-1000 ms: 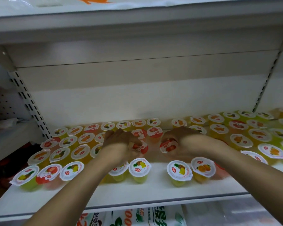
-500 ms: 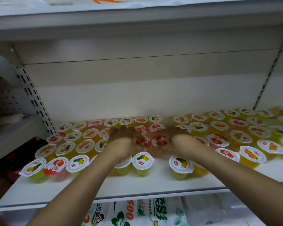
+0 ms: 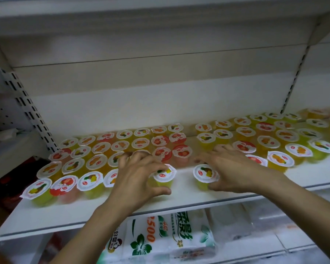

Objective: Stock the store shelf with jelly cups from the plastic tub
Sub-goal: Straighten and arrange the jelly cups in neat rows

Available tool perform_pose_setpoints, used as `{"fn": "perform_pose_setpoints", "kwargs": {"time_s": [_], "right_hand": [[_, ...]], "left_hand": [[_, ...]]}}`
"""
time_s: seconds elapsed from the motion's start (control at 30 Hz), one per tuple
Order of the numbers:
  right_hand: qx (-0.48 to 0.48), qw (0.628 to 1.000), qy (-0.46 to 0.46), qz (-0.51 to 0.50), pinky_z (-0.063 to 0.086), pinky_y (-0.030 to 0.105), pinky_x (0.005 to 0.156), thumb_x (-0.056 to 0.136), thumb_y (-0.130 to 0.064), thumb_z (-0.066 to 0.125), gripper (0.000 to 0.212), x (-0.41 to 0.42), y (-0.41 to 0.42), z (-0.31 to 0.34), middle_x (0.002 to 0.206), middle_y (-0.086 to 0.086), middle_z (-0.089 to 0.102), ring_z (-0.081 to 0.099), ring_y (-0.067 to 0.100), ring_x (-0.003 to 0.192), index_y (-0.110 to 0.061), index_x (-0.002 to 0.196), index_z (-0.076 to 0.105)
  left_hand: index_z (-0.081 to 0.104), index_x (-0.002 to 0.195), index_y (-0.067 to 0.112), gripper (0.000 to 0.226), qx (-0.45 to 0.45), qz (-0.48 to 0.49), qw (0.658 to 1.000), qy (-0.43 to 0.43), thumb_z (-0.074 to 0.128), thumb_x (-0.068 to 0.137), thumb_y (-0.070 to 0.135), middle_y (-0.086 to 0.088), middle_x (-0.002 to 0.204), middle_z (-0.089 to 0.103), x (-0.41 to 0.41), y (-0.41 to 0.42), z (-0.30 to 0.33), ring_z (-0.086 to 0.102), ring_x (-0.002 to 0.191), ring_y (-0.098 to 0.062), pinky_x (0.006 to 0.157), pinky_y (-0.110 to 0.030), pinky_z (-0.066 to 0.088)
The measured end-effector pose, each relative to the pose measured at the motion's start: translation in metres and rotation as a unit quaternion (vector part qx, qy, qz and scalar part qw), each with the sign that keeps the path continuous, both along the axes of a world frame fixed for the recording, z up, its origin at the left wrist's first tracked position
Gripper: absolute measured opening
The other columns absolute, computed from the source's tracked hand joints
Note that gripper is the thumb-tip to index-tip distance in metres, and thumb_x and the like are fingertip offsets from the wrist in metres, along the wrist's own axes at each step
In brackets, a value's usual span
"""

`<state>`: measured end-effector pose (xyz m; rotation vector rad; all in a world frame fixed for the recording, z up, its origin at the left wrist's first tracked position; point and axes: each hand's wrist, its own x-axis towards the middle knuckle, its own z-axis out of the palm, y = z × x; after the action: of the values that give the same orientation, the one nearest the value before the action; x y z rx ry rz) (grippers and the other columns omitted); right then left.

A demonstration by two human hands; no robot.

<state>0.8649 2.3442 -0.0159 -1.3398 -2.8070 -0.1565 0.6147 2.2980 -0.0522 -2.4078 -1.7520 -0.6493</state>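
Since the earlier frames both hands have been drawn back from the middle rows of jelly cups (image 3: 161, 141) toward the front edge of the white shelf (image 3: 183, 195), and they are now parted, with two red cups left standing side by side between and behind them.

The left hand (image 3: 139, 174) is held palm down with fingers spread and lightly bent over the front rows; its thumb is laid on the shelf in front of a yellow-green cup (image 3: 163, 178), which is cupped loosely between thumb and fingers rather than gripped firmly. The right hand (image 3: 234, 168) is also spread palm down, its fingers reaching back over the cups behind, while its thumb is pressed against the lower side of a second yellow cup (image 3: 205, 176) at the front.

Cups with fruit-printed foil lids are ranged in rows across the shelf, dense at the left and right, with a bare strip between the two groups. The plastic tub is not seen. White printed packages (image 3: 166, 237) are stored on the level beneath.
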Motion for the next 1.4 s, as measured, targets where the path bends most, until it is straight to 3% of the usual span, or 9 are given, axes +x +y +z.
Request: {"fn": "perform_pose_setpoints", "kwargs": {"time_s": [0.1,0.2,0.57,0.7,0.83,0.9,1.0,1.1,1.4], "right_hand": [[0.025,0.999,0.044,-0.005,0.026,0.029,0.083,0.079,-0.049,0.062,0.051,-0.01,-0.003,-0.007,0.118,-0.01,0.059,0.045,0.016,0.108,-0.038,0.125,0.044],[0.04,0.997,0.059,-0.026,0.028,0.031,0.081,0.082,-0.053,0.059,0.048,-0.023,-0.007,-0.017,0.116,-0.007,0.061,0.047,0.018,0.106,-0.033,0.124,0.047],[0.084,0.988,0.085,-0.096,0.032,0.034,0.086,0.084,-0.052,0.055,0.047,-0.045,-0.017,-0.036,0.114,-0.002,0.063,0.047,0.022,0.107,-0.028,0.124,0.05],[0.109,0.987,0.088,-0.075,0.033,0.036,0.086,0.083,-0.07,0.041,0.058,-0.04,-0.024,-0.037,0.112,-0.004,0.06,0.049,0.021,0.104,-0.031,0.123,0.054],[0.069,0.983,0.135,-0.106,0.033,0.035,0.086,0.078,-0.079,0.013,0.075,-0.025,-0.009,-0.015,0.111,-0.007,0.06,0.052,0.017,0.106,-0.036,0.119,0.059],[0.075,0.971,0.182,-0.138,0.037,0.034,0.088,0.083,-0.072,0.029,0.06,-0.013,0.02,-0.004,0.115,-0.005,0.063,0.055,0.02,0.11,-0.035,0.118,0.061],[0.031,0.966,0.189,-0.172,0.039,0.035,0.095,0.088,-0.054,0.054,0.04,0.001,0.074,0.008,0.12,0.001,0.059,0.051,0.025,0.117,-0.032,0.122,0.058],[-0.019,0.972,0.167,-0.165,0.041,0.035,0.095,0.087,-0.052,0.059,0.044,0.007,0.122,0.01,0.127,0.001,0.06,0.055,0.023,0.112,-0.029,0.125,0.056],[-0.085,0.982,0.098,-0.135,0.049,0.035,0.092,0.071,-0.048,0.077,0.055,-0.004,0.199,0.002,0.127,-0.003,0.057,0.059,0.019,0.107,-0.024,0.118,0.062]], "left_hand": [[0.071,0.1,0.038,0.047,0.021,-0.002,1.0,0.008,0.082,0.057,0.053,0.021,0.104,0.065,0.0,0.002,-0.005,0.051,0.109,-0.011,0.092,-0.035,0.017],[0.072,0.097,0.036,0.042,0.031,0.002,1.0,0.001,0.085,0.058,0.046,0.02,0.1,0.066,0.002,0.001,-0.008,0.055,0.104,-0.014,0.092,-0.037,0.019],[0.072,0.095,0.032,0.037,0.06,0.023,0.998,0.003,0.084,0.062,0.044,0.013,0.1,0.067,0.006,-0.001,-0.015,0.058,0.103,-0.018,0.094,-0.037,0.018],[0.066,0.104,0.038,0.043,0.03,0.031,0.999,0.019,0.067,0.071,0.065,0.02,0.113,0.059,0.009,-0.004,-0.007,0.047,0.116,-0.011,0.097,-0.036,0.015],[0.058,0.117,0.043,0.059,-0.078,0.023,0.988,-0.135,0.062,0.067,0.074,0.027,0.119,0.052,0.014,0.008,0.019,0.044,0.115,-0.002,0.1,-0.034,0.034],[0.061,0.119,0.039,0.061,-0.109,0.029,0.971,-0.211,0.066,0.068,0.071,0.024,0.114,0.059,0.017,0.027,0.033,0.054,0.108,-0.002,0.094,-0.031,0.045],[0.06,0.12,0.038,0.043,-0.076,0.074,0.987,-0.118,0.059,0.083,0.059,0.015,0.122,0.057,0.024,0.075,0.043,0.05,0.117,-0.012,0.101,-0.032,0.038],[0.054,0.129,0.035,0.047,-0.106,0.05,0.993,-0.013,0.047,0.09,0.06,0.008,0.136,0.051,0.029,0.118,0.038,0.045,0.126,-0.017,0.104,-0.035,0.025],[0.04,0.143,0.033,0.06,-0.166,0.063,0.981,0.084,0.026,0.094,0.064,0.01,0.151,0.038,0.044,0.159,0.021,0.03,0.14,-0.008,0.117,-0.041,0.002]]}}
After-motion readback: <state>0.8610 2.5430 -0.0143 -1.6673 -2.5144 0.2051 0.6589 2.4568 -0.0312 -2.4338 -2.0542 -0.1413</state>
